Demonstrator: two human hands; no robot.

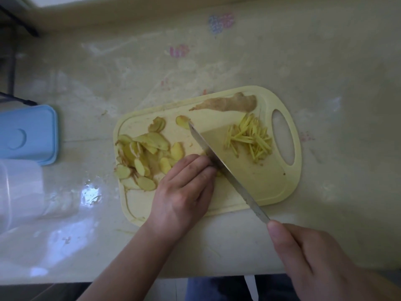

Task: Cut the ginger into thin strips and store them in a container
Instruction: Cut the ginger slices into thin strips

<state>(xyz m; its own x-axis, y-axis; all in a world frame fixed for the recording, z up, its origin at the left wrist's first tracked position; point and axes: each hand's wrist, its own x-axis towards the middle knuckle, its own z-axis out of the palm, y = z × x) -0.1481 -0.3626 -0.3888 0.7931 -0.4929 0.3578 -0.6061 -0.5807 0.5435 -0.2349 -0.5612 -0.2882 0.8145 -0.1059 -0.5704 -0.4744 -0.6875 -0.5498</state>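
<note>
Countertop [282, 61] lies bare beyond cutting board [271, 187]; knife [219, 164] crosses it.

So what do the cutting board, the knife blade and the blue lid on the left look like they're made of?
Cutting board: probably plastic; even pale yellow, moulded rim groove and oval handle hole, matte.
Knife blade: metal, likely steel; grey, with a dull sheen and some mottling near the handle end.
Blue lid: looks like plastic; uniform light blue, rounded corners, a moulded circular dimple, smooth satin surface.

Knife handle [288, 230] hidden in right hand [308, 255]; ginger under left fingers [195, 168] prob. covered; container [17, 187] cropped.
</note>
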